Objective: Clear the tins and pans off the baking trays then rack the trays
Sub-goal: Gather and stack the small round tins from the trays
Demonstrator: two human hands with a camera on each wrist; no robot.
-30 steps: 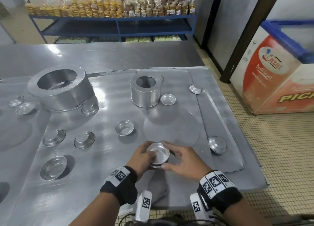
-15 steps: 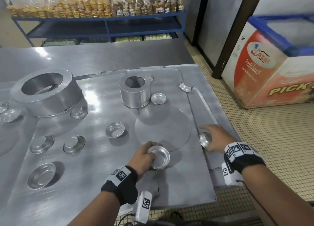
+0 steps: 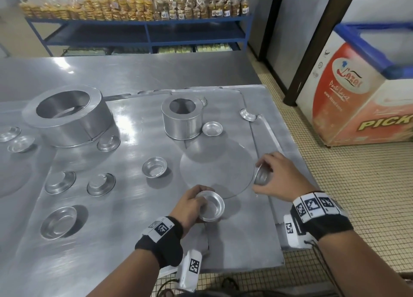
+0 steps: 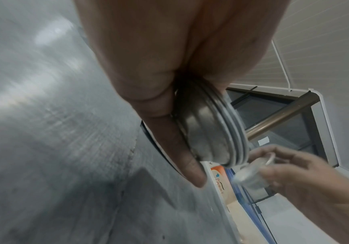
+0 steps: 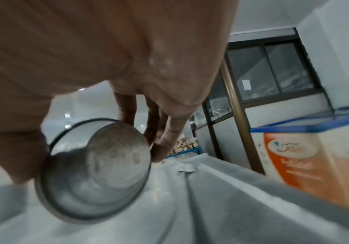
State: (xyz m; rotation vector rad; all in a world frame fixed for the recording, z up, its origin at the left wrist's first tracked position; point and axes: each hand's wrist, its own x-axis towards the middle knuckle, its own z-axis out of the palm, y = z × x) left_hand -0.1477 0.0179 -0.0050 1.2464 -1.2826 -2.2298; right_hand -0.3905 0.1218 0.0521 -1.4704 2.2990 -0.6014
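Note:
My left hand (image 3: 192,204) grips a small stack of round tart tins (image 3: 211,206) just above the near part of the big baking tray (image 3: 125,220); the stacked tins' rims (image 4: 217,132) show edge-on in the left wrist view. My right hand (image 3: 273,178) holds one small tin (image 3: 261,176) lifted and tilted at the tray's right edge, its underside (image 5: 98,168) pinched between thumb and fingers. Several more small tins (image 3: 154,167) lie scattered on the trays. A large round pan (image 3: 67,115) and a smaller round pan (image 3: 182,118) stand farther back. A flat metal disc (image 3: 214,165) lies between my hands.
The trays rest on a steel table (image 3: 116,73). A second tray (image 3: 266,127) lies under the right side, near the table's edge. A tiled floor and an orange chest freezer (image 3: 357,95) are to the right. A blue shelf (image 3: 143,33) of bagged goods stands behind.
My right hand left the stack, reached right to a tin at the tray's right edge, and has lifted it and brought it slightly back left. The left hand keeps holding the stack.

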